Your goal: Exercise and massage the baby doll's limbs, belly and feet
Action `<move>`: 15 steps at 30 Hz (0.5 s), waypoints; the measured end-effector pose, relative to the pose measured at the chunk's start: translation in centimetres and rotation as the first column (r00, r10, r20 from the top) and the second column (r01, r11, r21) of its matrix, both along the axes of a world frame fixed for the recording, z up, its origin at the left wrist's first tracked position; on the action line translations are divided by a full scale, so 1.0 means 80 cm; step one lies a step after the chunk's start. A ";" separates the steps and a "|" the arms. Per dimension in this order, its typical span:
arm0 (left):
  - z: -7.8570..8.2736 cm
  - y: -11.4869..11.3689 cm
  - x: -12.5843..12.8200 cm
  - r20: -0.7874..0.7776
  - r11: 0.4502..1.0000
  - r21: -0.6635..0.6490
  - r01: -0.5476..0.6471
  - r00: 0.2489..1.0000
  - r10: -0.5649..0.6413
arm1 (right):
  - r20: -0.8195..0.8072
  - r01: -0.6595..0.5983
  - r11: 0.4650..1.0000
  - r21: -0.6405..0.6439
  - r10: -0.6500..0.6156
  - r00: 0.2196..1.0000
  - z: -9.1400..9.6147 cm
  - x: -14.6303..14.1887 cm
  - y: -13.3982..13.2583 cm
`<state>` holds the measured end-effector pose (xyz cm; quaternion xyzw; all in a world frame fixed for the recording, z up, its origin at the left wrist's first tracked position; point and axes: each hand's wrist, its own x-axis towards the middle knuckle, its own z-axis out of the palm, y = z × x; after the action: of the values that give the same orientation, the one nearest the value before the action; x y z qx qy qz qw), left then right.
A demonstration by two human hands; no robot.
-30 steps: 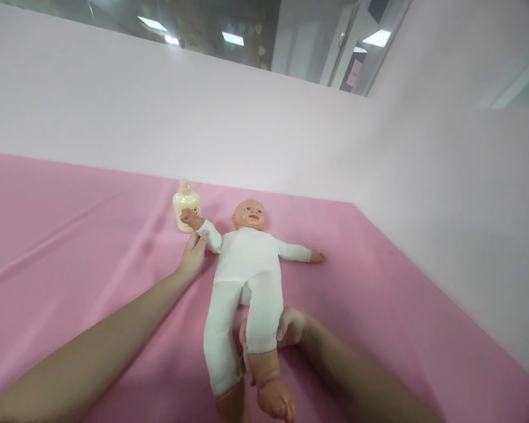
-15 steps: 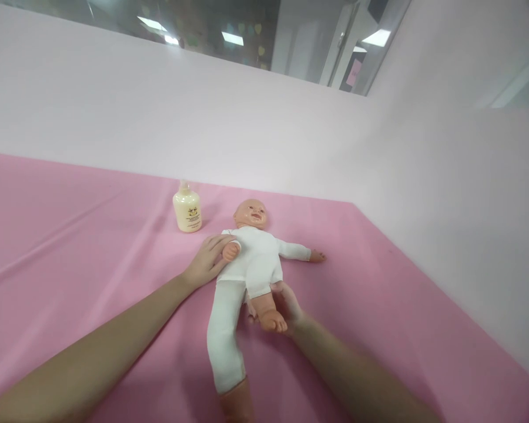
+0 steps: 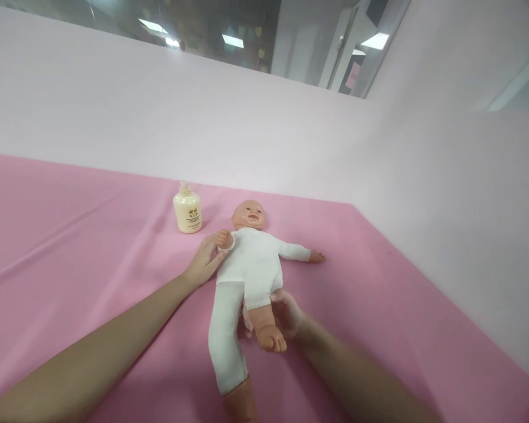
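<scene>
doll point(image 3: 252, 258) leg lowered since earlier — both hands gripping limbs

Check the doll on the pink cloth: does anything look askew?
Yes: the doll lies unevenly. The right hand holds one leg bent up, the left hand holds one arm on its chest. The bottle stands upright, nothing spilled.

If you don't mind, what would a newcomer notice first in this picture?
A doll in white lies face up on the pink sheet. The left hand holds its folded arm, the right hand its bent leg. A cream bottle stands upright near its head.
</scene>
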<state>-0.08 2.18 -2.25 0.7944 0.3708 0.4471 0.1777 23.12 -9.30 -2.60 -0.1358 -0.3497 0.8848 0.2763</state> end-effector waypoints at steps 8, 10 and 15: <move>-0.029 0.030 -0.006 0.422 0.909 -0.413 -0.053 0.873 0.243 | 0.005 -0.057 0.997 -0.055 0.057 0.998 0.014 -0.003 -0.013; -0.028 0.032 -0.005 0.452 0.889 -0.457 -0.029 0.853 0.260 | -0.011 -0.066 0.997 -0.033 0.066 0.998 0.011 -0.002 -0.011; -0.022 0.033 -0.002 0.342 0.900 -0.431 -0.072 0.910 0.236 | -0.059 -0.065 0.995 0.072 0.069 0.996 -0.002 0.001 -0.007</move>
<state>-0.25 4.81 -4.03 0.6033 0.4766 0.5199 0.3723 23.23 -9.84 -2.79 -0.0870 -0.3762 0.8846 0.2616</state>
